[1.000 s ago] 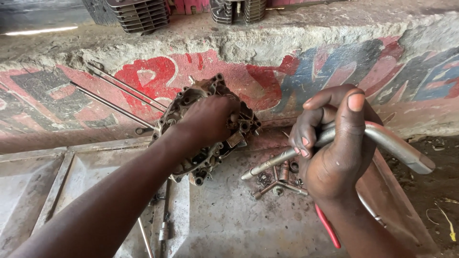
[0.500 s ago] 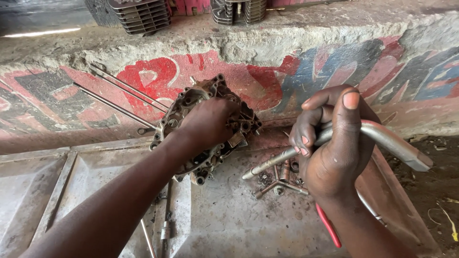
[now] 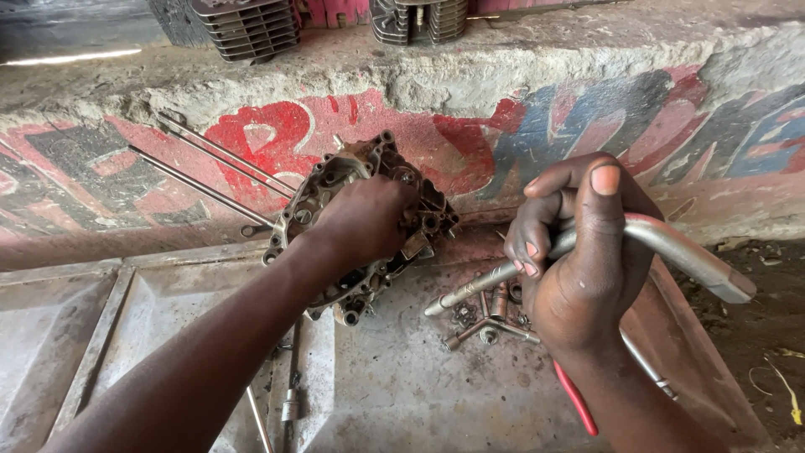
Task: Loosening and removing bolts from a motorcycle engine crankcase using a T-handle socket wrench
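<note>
Left hand (image 3: 365, 220) is clamped around the engine casing (image 3: 360, 226), propped against the painted wall (image 3: 503, 143). Right hand (image 3: 583, 260) fists a bent metal bar (image 3: 671, 252), tip slanting down-left toward the casing.

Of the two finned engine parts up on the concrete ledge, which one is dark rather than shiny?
The left finned part, above the engine casing, is dark grey and tilted; the right finned part is bright, shiny metal.
</note>
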